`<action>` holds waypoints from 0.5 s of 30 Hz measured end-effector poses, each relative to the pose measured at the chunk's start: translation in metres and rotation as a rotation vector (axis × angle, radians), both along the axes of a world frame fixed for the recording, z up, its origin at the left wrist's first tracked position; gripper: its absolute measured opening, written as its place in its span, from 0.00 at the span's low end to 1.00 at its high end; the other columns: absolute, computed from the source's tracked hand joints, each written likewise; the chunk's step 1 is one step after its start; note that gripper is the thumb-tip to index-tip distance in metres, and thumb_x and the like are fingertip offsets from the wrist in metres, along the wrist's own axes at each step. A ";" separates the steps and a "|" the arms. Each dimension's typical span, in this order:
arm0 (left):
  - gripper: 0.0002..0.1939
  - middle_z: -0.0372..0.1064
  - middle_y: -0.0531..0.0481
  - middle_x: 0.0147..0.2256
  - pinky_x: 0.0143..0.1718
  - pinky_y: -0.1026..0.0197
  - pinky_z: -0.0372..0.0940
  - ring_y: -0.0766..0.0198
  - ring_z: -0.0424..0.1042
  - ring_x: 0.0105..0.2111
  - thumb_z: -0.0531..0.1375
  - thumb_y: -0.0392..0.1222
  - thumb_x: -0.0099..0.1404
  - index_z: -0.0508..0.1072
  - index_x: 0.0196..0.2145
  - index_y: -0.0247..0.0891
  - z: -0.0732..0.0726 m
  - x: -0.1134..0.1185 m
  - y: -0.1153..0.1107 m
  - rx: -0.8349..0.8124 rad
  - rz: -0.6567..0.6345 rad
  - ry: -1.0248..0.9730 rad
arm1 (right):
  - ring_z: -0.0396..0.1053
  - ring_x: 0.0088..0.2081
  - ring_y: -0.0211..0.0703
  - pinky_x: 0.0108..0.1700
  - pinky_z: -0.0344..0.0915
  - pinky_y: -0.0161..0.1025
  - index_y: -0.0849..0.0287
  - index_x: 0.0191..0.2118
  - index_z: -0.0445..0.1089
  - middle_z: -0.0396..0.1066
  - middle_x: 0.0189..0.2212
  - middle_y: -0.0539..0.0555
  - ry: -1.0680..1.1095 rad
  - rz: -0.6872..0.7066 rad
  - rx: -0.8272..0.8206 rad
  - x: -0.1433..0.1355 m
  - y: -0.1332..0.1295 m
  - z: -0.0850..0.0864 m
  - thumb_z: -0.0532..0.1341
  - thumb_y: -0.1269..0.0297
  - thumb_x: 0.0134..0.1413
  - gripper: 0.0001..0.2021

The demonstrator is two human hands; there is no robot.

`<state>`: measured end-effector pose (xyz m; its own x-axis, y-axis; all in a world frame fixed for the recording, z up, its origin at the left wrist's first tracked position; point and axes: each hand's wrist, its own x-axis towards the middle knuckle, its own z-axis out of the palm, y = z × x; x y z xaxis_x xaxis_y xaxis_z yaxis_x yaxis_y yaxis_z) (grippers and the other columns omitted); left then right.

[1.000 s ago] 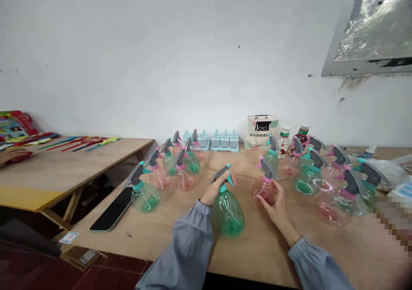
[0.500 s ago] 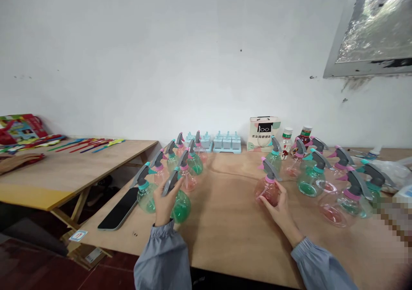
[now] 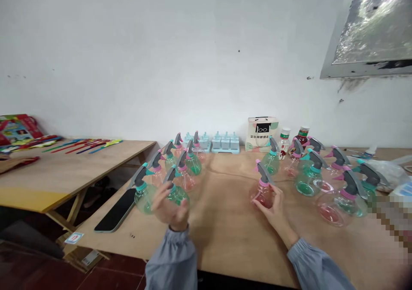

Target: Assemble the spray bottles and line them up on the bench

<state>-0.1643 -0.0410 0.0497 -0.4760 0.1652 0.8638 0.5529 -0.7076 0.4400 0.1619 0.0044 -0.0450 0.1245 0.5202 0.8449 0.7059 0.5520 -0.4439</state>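
1. The right hand [image 3: 275, 206] grips a pink spray bottle [image 3: 260, 194], thumb at the near side and fingers around the far side of the body. The bottle is at the right middle of the wooden table [image 3: 222, 238]; I cannot tell whether its base touches the wood.
2. That bottle's long axis is close to upright. Its pink nozzle end points left and away from the person, while the grey lever slopes down to the right.
3. The left hand [image 3: 170, 207], blurred, is half open with loosely curled fingers, in front of a green spray bottle [image 3: 180, 194]. Whether it touches the bottle cannot be told.
4. The green bottle stands upright near the front of the left-hand cluster. Its turquoise nozzle end points right, and its grey lever slants down to the left.
5. Both bodies are rounded, see-through and shiny, apparently plastic; the spray heads are opaque grey, with a pink collar on one and turquoise on the other.
6. A flat black phone [image 3: 116, 211] with rounded corners lies slantwise beside the left-hand cluster.
7. The tabletop is smooth brown board; the gathered cuffs are soft, wrinkled grey-blue cloth.
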 end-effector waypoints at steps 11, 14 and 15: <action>0.46 0.60 0.36 0.61 0.64 0.44 0.55 0.46 0.59 0.63 0.70 0.48 0.52 0.55 0.64 0.38 -0.013 0.155 0.030 -0.688 -0.696 0.148 | 0.64 0.52 0.61 0.51 0.63 0.59 0.60 0.66 0.49 0.64 0.52 0.67 -0.334 0.043 0.097 -0.031 -0.023 -0.004 0.58 0.39 0.57 0.41; 0.39 0.63 0.39 0.60 0.62 0.48 0.58 0.49 0.62 0.61 0.69 0.43 0.53 0.61 0.61 0.40 -0.013 0.151 0.036 -0.678 -0.741 -0.022 | 0.65 0.54 0.60 0.54 0.62 0.60 0.59 0.66 0.50 0.64 0.54 0.66 -0.335 0.156 0.083 -0.018 -0.012 0.005 0.57 0.38 0.57 0.40; 0.38 0.63 0.39 0.60 0.62 0.49 0.58 0.50 0.62 0.61 0.69 0.41 0.52 0.64 0.59 0.41 -0.013 0.147 0.037 -0.670 -0.762 -0.073 | 0.64 0.54 0.59 0.55 0.62 0.59 0.58 0.65 0.51 0.64 0.54 0.65 -0.275 0.142 0.076 -0.011 -0.003 0.011 0.56 0.40 0.59 0.36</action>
<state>-0.0168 -0.0039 0.0370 -0.0897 0.8858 0.4554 0.0135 -0.4561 0.8898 0.1508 0.0016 -0.0337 -0.1831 0.4505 0.8738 0.7072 0.6777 -0.2012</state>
